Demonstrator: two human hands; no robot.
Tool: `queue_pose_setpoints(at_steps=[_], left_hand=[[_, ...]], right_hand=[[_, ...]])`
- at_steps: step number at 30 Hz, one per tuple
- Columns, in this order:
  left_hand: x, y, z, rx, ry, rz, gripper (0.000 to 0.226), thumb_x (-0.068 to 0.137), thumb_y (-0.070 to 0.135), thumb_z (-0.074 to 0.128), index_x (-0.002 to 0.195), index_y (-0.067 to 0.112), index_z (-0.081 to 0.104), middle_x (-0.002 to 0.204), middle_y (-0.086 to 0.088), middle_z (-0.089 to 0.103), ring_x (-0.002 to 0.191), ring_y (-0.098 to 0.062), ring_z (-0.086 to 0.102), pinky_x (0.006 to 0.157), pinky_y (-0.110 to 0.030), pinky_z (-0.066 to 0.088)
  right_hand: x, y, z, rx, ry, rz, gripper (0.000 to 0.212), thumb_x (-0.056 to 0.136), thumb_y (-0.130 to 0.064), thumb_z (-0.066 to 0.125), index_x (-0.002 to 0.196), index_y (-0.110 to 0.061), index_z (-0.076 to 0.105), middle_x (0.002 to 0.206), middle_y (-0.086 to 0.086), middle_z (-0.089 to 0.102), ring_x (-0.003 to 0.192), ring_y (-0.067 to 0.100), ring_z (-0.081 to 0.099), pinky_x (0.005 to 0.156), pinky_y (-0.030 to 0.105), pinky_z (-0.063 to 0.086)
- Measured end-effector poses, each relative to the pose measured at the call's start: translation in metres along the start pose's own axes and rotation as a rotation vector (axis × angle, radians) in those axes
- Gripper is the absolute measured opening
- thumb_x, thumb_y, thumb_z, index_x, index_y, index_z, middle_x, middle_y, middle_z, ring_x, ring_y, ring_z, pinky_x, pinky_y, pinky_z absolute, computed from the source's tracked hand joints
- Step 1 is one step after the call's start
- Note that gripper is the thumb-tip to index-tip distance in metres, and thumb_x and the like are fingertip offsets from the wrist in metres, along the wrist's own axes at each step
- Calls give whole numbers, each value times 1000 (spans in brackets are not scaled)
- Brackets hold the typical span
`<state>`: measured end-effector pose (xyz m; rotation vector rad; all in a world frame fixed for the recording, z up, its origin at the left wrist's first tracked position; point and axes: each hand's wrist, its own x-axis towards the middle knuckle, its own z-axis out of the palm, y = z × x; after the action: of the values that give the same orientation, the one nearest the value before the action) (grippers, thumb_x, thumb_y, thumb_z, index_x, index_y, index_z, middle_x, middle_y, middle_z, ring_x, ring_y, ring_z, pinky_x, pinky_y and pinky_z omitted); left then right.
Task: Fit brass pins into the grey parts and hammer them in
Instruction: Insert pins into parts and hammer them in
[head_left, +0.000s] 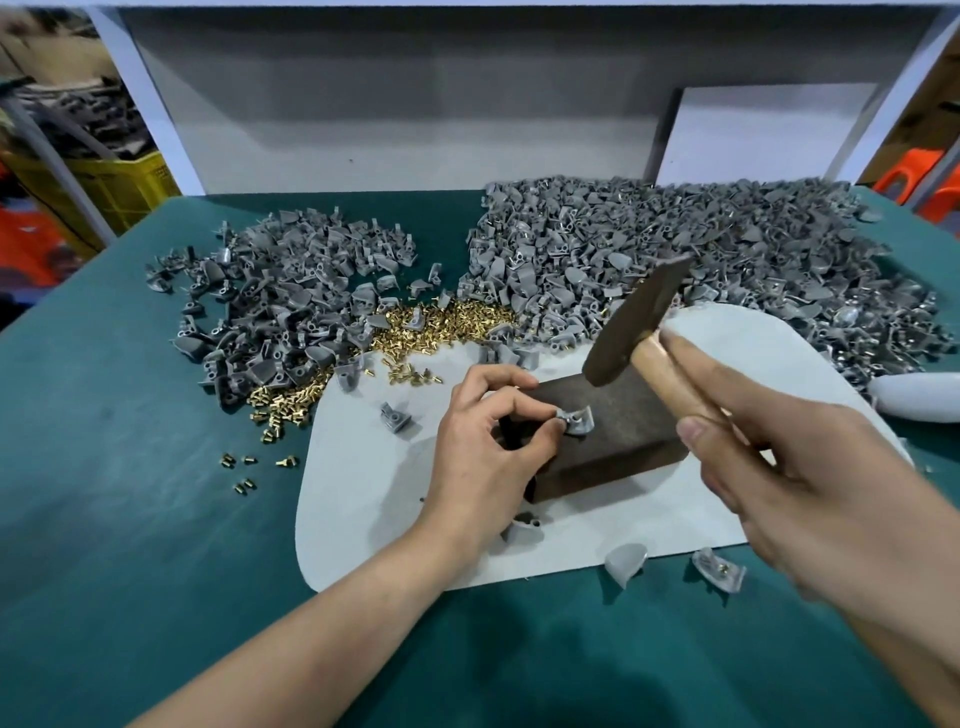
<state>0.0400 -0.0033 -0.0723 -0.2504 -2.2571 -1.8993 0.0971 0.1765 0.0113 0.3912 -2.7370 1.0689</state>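
My left hand (488, 447) pinches a small grey part (575, 420) and steadies it on top of a dark rusty metal block (618, 431). My right hand (810, 478) grips the wooden handle of a hammer (639, 322), whose dark head hangs tilted a little above the block and the part. Whether a brass pin sits in the held part I cannot tell. Loose brass pins (441, 327) lie in a heap behind the block.
A pale mat (374, 467) lies under the block on the green table (130, 519). Grey parts are heaped at back left (291, 291) and in a bigger pile at back right (727, 249). Several loose parts (626, 561) lie near the mat's front edge.
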Motion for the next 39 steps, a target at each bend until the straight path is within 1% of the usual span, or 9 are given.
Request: queue_pose_setpoints(at_steps=[7,9,11,15,20,24,26,31,39], left_hand=[[-1,0,1,30,-7,8,8,80,16,75,75,19,69,101,21,55,113,-6,50,93,-44,50],[-2,1,1,33,-12,12,9,81,17,74,75,21,67,101,22,55,113,-6,50,92,-44,50],[-2,1,1,57,-7,35,12,81,16,72,75,23,65,99,23,57,110,-3,49,91,-44,50],[-3,0,1,38,2,18,16,81,10,70,77,23,62,95,21,64,108,3,48,89,-43,51],[-3,0,2,75,7,62,19,79,9,70,75,25,60,94,21,64,106,3,46,88,-44,50],[-3,-1,2,96,0,68,20,79,10,71,74,26,60,93,20,64,105,3,45,88,-33,46],[-2,-1,1,112,-2,81,16,78,9,72,76,22,62,91,16,65,105,0,45,88,-28,42],[-1,0,0,142,-19,91,13,77,4,73,78,14,65,91,9,66,105,-1,46,88,-15,37],[-1,-1,1,132,-19,91,11,76,8,72,76,16,64,89,10,66,104,-1,45,87,-17,38]], right_hand=[[-1,25,-3,286,-53,237,44,91,-30,47,120,-62,48,51,-1,40,28,13,32,34,20,37],[5,34,2,95,18,208,44,92,-30,48,128,-55,46,52,-14,52,32,7,43,35,19,38],[16,38,8,-148,62,167,50,93,-24,53,135,-47,42,62,-26,61,53,2,59,49,16,43],[32,42,19,-514,40,118,63,90,-29,56,142,-50,27,76,-1,55,76,33,59,63,33,39],[35,31,24,-613,-81,52,47,92,-40,46,136,-53,36,93,-3,38,74,28,56,67,35,47],[43,21,22,-552,-72,-28,33,86,-42,58,119,-43,61,113,-7,42,98,19,49,79,35,47],[48,13,24,-387,-51,-96,30,83,-33,65,112,-33,68,106,-9,48,102,17,48,87,36,45],[59,5,35,-413,-183,-91,16,86,-24,65,100,-24,73,88,-8,52,97,17,54,90,33,44],[57,-2,38,-409,-171,-132,2,88,-21,61,86,-20,61,86,-8,48,94,16,50,85,31,42]])
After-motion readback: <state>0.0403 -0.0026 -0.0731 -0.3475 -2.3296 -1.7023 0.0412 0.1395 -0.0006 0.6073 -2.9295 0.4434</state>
